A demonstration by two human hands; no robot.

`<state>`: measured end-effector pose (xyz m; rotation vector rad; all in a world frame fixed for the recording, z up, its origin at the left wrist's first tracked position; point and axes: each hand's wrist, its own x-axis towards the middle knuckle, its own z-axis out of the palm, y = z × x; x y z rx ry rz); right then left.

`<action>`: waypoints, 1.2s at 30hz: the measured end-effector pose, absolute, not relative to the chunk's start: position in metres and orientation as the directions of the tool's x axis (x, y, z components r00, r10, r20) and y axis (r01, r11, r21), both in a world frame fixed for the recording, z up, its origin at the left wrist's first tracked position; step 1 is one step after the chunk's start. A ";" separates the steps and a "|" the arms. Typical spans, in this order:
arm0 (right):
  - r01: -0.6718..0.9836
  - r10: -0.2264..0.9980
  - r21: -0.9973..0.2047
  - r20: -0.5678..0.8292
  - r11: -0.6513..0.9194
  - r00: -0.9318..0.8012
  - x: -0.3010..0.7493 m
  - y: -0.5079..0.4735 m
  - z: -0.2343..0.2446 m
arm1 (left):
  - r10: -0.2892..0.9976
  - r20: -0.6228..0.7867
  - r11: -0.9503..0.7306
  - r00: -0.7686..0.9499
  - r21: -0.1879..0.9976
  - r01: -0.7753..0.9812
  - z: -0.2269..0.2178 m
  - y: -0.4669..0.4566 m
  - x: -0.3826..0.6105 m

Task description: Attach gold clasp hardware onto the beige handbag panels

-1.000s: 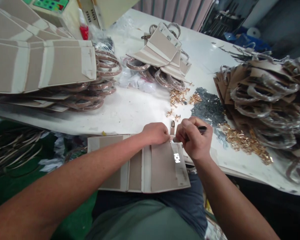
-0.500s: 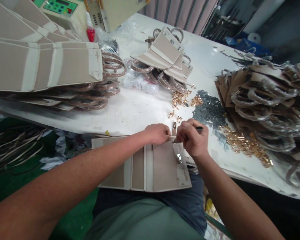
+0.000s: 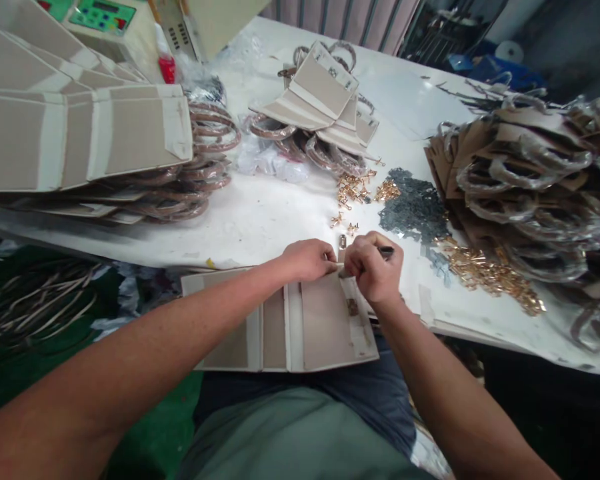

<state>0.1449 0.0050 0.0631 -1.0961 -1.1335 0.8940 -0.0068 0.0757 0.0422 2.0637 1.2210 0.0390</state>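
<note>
A flat beige bag panel [image 3: 325, 327] with pale strips lies across my lap, its far edge against the table. My left hand [image 3: 307, 259] is closed and pinches that far edge. My right hand [image 3: 373, 268] is closed round a dark slim tool [image 3: 386, 251] whose tip sits at the same spot on the edge. A small metal fitting [image 3: 342, 241] sticks up between the two hands. Another metal plate [image 3: 353, 307] sits on the panel below my right hand.
The white table [image 3: 260, 220] holds stacks of beige panels with brown handles [image 3: 80, 133], a smaller pile [image 3: 320, 100], gold hardware [image 3: 485, 273], dark small parts [image 3: 413, 207] and wrapped brown pieces [image 3: 525, 180]. A machine with a green panel [image 3: 103, 13] stands far left.
Both hands stay together at the panel's far edge. The bright glint on the metal plate has gone. The view shifted slightly.
</note>
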 end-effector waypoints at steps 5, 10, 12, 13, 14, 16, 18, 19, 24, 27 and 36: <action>0.329 0.988 -0.933 0.155 0.147 0.000 0.157 -0.009 0.074 | 0.783 -0.268 -0.328 0.561 0.589 0.739 0.043 0.070 -0.008; 0.758 0.976 -0.651 -0.141 0.033 -0.164 0.191 -0.015 0.065 | 0.798 -0.225 -0.341 0.560 0.597 0.726 0.041 0.070 -0.006; 0.812 0.960 -0.583 -0.216 0.019 -0.177 0.199 -0.013 0.057 | 0.800 -0.227 -0.357 0.556 0.564 0.745 0.043 0.069 -0.004; 0.831 0.958 -0.556 -0.227 0.020 -0.175 0.200 -0.011 0.055 | 0.804 -0.221 -0.370 0.552 0.539 0.756 0.045 0.067 -0.003; 0.850 0.957 -0.526 -0.234 0.024 -0.171 0.200 -0.009 0.053 | 0.816 -0.195 -0.391 0.544 0.508 0.767 0.048 0.063 -0.003; 0.888 0.954 -0.459 -0.250 0.032 -0.164 0.197 -0.007 0.053 | 0.846 -0.051 -0.457 0.530 0.441 0.772 0.052 0.047 -0.005; 0.916 0.952 -0.398 -0.260 0.048 -0.163 0.192 -0.006 0.056 | 0.831 0.163 -0.549 0.532 0.393 0.738 0.054 0.020 -0.009; 0.926 0.951 -0.372 -0.262 0.058 -0.164 0.191 -0.007 0.058 | 0.799 0.245 -0.600 0.549 0.382 0.703 0.052 0.004 -0.012; 0.959 0.952 -0.274 -0.272 0.066 -0.143 0.189 -0.011 0.061 | 0.592 0.244 -0.793 0.768 0.345 0.501 0.029 -0.066 -0.025; 0.960 0.953 -0.268 -0.264 0.075 -0.148 0.190 -0.012 0.061 | 0.571 0.155 -0.803 0.806 0.312 0.508 0.017 -0.078 -0.026; 0.958 0.958 -0.280 -0.255 0.060 -0.134 0.190 -0.013 0.060 | 0.561 0.085 -0.810 0.824 0.263 0.524 0.017 -0.077 -0.022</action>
